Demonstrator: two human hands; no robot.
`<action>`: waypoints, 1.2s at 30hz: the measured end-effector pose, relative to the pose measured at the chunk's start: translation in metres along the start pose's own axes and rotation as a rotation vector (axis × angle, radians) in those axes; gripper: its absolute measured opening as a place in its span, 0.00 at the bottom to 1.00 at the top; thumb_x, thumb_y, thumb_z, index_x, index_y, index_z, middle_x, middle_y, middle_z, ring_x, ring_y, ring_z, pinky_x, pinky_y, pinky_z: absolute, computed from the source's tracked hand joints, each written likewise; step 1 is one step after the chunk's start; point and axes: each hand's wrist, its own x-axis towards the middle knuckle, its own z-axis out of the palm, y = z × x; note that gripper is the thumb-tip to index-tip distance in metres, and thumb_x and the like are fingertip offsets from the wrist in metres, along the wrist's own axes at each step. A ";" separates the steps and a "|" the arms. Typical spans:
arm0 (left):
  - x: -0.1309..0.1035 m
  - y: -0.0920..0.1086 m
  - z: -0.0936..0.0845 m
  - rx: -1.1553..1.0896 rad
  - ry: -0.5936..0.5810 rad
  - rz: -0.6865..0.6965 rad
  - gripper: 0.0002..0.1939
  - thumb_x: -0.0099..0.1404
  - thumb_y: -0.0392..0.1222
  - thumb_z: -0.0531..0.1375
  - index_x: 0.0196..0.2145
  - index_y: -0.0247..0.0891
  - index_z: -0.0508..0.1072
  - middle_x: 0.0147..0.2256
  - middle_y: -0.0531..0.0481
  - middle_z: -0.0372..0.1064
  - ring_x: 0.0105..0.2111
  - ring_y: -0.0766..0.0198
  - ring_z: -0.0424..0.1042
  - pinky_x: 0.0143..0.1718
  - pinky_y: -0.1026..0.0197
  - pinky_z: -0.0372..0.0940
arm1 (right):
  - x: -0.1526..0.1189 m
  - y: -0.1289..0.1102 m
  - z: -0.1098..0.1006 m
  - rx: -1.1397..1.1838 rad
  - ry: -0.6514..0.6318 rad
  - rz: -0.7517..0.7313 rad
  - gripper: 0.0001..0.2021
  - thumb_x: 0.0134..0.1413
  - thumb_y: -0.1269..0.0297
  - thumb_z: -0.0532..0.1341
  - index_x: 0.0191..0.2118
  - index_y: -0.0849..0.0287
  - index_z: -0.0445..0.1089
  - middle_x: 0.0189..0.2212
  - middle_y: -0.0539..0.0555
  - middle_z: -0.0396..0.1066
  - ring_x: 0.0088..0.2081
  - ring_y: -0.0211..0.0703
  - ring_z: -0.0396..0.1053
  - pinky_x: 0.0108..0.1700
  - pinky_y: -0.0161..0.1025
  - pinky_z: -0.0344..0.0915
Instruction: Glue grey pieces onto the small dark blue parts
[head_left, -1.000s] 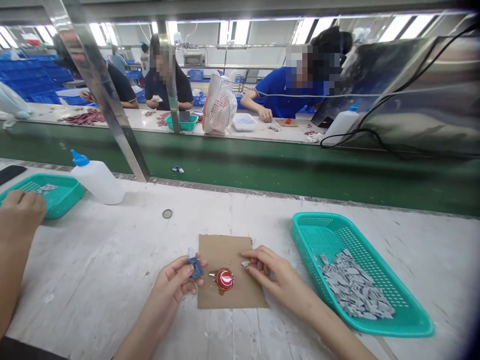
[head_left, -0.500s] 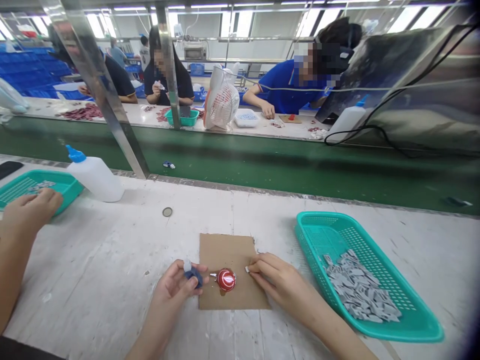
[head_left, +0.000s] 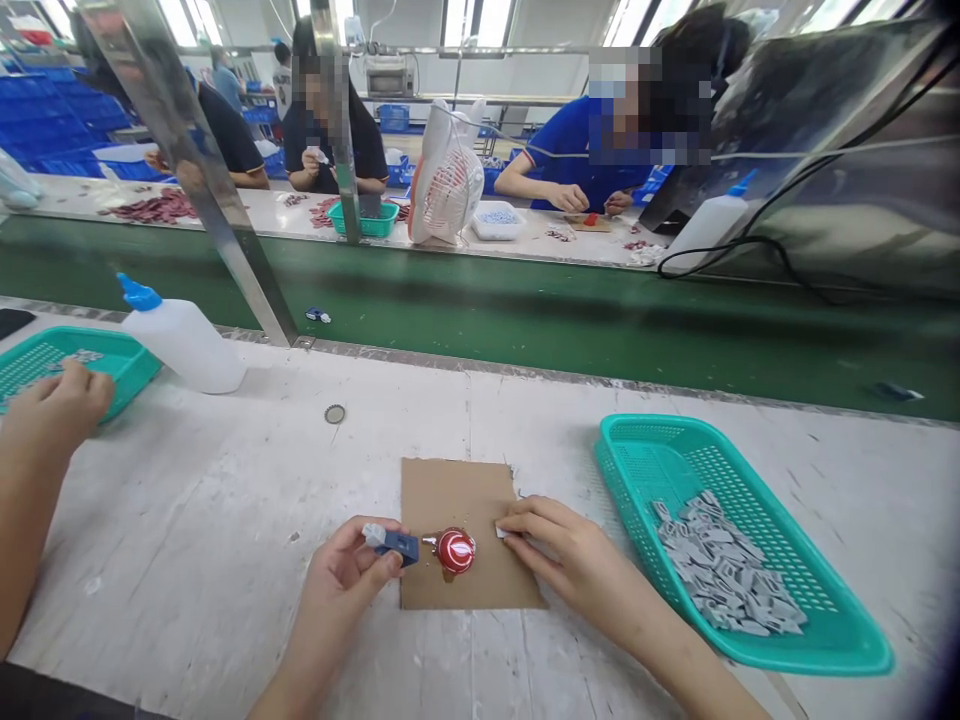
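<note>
My left hand (head_left: 352,580) pinches a small dark blue plastic piece (head_left: 397,545) with a pale grey end, over the left edge of a cardboard square (head_left: 480,485). Across the board, my right hand (head_left: 555,545) is closed on a small light grey plastic part (head_left: 500,532), mostly covered by the fingertips. Between the two hands lies a round, shiny red object (head_left: 455,551) with a small metallic tip pointing left and a brownish wet patch at its lower edge. To the right, a green basket (head_left: 611,470) holds a heap of small grey parts (head_left: 727,565).
A white squeeze bottle (head_left: 184,345) with a blue nozzle stands at left. Near it another person's hand (head_left: 64,405) reaches over a second green basket (head_left: 135,375). A bottle cap (head_left: 334,413) lies on the table. A metal post (head_left: 217,200) rises beside the green belt (head_left: 480,305); people work beyond.
The blue piece has turned in my left hand and shows more of its long side. My right hand's grey part is tilted differently. The whole view has shifted slightly.
</note>
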 end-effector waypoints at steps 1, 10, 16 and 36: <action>0.000 0.000 0.000 -0.003 0.000 0.002 0.14 0.52 0.48 0.70 0.35 0.41 0.77 0.39 0.46 0.76 0.37 0.57 0.74 0.39 0.59 0.69 | 0.001 -0.002 -0.002 0.031 0.009 -0.002 0.11 0.65 0.67 0.53 0.42 0.56 0.73 0.40 0.57 0.73 0.42 0.47 0.72 0.44 0.46 0.70; 0.004 -0.003 -0.010 0.070 -0.084 0.035 0.12 0.54 0.44 0.69 0.36 0.40 0.77 0.40 0.46 0.77 0.37 0.58 0.74 0.36 0.62 0.69 | 0.011 -0.048 -0.010 0.194 0.022 -0.101 0.08 0.63 0.68 0.57 0.42 0.54 0.74 0.36 0.53 0.72 0.37 0.41 0.70 0.37 0.37 0.66; 0.003 -0.003 -0.010 0.053 -0.119 0.057 0.10 0.57 0.42 0.68 0.37 0.38 0.76 0.41 0.46 0.76 0.39 0.59 0.75 0.38 0.63 0.70 | 0.014 -0.050 0.000 0.162 -0.003 -0.137 0.11 0.64 0.73 0.55 0.41 0.55 0.75 0.35 0.53 0.70 0.37 0.40 0.69 0.38 0.37 0.66; -0.002 0.002 -0.002 0.015 -0.034 0.048 0.11 0.54 0.42 0.69 0.35 0.38 0.77 0.39 0.47 0.77 0.35 0.62 0.76 0.36 0.65 0.70 | 0.013 -0.042 -0.001 0.269 0.028 -0.047 0.08 0.62 0.69 0.58 0.41 0.55 0.75 0.36 0.53 0.73 0.38 0.40 0.70 0.39 0.37 0.65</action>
